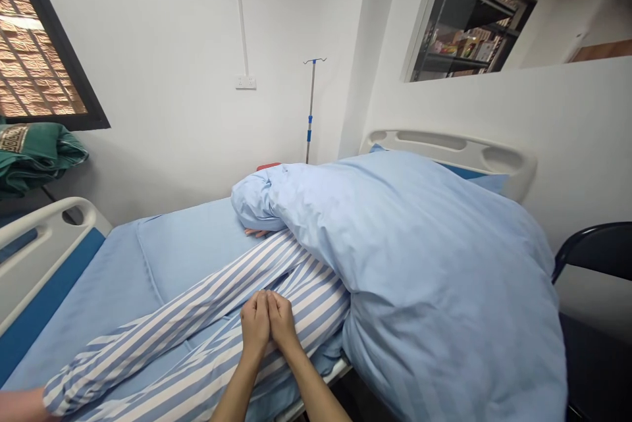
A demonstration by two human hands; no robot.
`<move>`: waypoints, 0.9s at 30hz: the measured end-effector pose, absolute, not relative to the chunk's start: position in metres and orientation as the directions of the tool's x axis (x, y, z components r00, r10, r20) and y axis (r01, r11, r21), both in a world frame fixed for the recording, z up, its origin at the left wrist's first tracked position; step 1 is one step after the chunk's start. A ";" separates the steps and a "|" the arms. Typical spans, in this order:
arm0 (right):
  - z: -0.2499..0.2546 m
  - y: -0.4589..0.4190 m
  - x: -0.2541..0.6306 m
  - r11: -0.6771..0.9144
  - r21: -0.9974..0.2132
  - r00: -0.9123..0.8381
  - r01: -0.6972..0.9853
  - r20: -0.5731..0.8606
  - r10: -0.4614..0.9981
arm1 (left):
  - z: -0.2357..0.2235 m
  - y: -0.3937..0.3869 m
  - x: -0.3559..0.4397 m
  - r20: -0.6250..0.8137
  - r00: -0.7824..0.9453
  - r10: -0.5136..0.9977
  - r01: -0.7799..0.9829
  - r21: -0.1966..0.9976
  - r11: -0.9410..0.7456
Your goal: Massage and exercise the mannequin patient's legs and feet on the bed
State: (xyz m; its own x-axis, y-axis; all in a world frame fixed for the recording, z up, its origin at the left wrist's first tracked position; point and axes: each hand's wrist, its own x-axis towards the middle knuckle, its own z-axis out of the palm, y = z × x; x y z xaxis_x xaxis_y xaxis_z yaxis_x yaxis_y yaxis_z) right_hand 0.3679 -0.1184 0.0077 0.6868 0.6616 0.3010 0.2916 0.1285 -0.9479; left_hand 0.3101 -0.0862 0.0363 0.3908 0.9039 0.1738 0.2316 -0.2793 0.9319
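Note:
My left hand (255, 322) and my right hand (281, 318) are side by side, knuckles away from me and thumbs against each other. Both are curled into fists, and nothing shows sticking out of either one. They are over the near thigh of blue-and-white striped trousers (316, 307) worn by a figure lying on the bed; whether they press on the cloth I cannot tell. A light blue quilt (419, 251) covers the figure's upper body. Fingertips (255, 233) of the lying figure show beneath the quilt's edge. A bare ankle (22, 403) shows at lower left.
Pale blue sheet (187, 228) covers the mattress. A footboard (54, 224) is on the left, a headboard (474, 149) at the right. Behind the bed stands an IV pole (311, 99). A black chair (600, 257) is at the right, and green folded cloth (44, 155) at the left.

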 end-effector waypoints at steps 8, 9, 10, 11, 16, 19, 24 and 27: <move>0.007 -0.117 0.372 0.099 -0.972 0.716 0.212 0.224 0.662 | 0.006 -0.093 0.314 0.194 0.370 0.909 0.408 0.845 -0.346; 0.009 -0.117 0.373 0.064 -0.970 0.708 0.237 0.217 0.672 | 0.005 -0.092 0.313 0.188 0.374 0.908 0.414 0.843 -0.345; 0.012 -0.117 0.375 0.017 -0.959 0.697 0.283 0.218 0.684 | 0.005 -0.092 0.313 0.180 0.374 0.910 0.416 0.844 -0.338; 0.017 -0.118 0.376 -0.036 -0.935 0.680 0.353 0.230 0.696 | 0.006 -0.092 0.313 0.171 0.375 0.911 0.415 0.848 -0.330; 0.044 -0.128 0.388 -0.182 -0.678 0.539 0.713 0.363 0.760 | 0.009 -0.094 0.313 0.147 0.406 0.902 0.418 0.848 -0.326; 0.041 -0.131 0.393 -0.188 -0.648 0.521 0.738 0.372 0.768 | 0.010 -0.096 0.313 0.158 0.398 0.904 0.447 0.826 -0.342; 0.017 -0.131 0.395 -0.181 -0.688 0.567 0.703 0.388 0.726 | 0.012 -0.097 0.314 0.173 0.404 0.898 0.450 0.818 -0.360; 0.013 -0.131 0.395 -0.114 -0.745 0.587 0.657 0.411 0.697 | 0.012 -0.097 0.315 0.150 0.405 0.902 0.467 0.814 -0.346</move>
State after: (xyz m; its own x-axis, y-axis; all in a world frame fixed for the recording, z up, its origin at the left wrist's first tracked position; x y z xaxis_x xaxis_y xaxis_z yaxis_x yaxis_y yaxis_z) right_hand 0.3952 -0.1308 0.0133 0.5874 0.6972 0.4110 0.6569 -0.1142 -0.7452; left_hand 0.3150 -0.0969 0.0121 0.4053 0.9017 0.1503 0.4673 -0.3457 0.8137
